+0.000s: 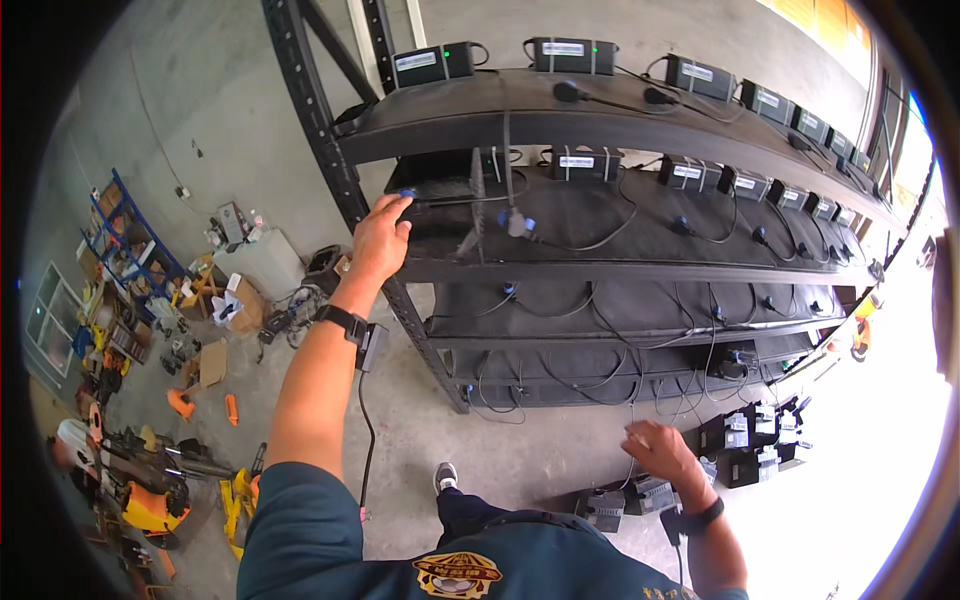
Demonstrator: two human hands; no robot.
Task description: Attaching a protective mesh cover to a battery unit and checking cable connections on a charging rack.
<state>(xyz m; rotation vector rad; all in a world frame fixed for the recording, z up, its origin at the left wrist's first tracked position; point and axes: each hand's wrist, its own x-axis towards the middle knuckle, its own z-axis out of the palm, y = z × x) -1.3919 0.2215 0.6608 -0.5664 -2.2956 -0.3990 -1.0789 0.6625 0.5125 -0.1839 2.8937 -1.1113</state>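
Observation:
At the left end of the rack's second shelf, my left hand [380, 237] is raised with its fingertips closed at a small blue cable plug [407, 194]. A black cable runs from there to the right along the shelf. Nearby on that shelf lies another blue-and-grey plug [517, 223]. My right hand [662, 450] hangs lower, in front of the bottom shelves, with its fingers curled. A thin cable passes by its fingertips; whether anything is in them I cannot make out. Black strapped wristbands sit on both wrists, with cords leading down.
Black power boxes [572, 56] line the upper shelves of the black metal rack [600, 130], two with green lights. Loose cables [585, 380] droop from the lower shelves. Black battery-like units [735, 430] stand on the floor at right. Cardboard boxes, tools and orange-yellow parts [155, 508] clutter the left.

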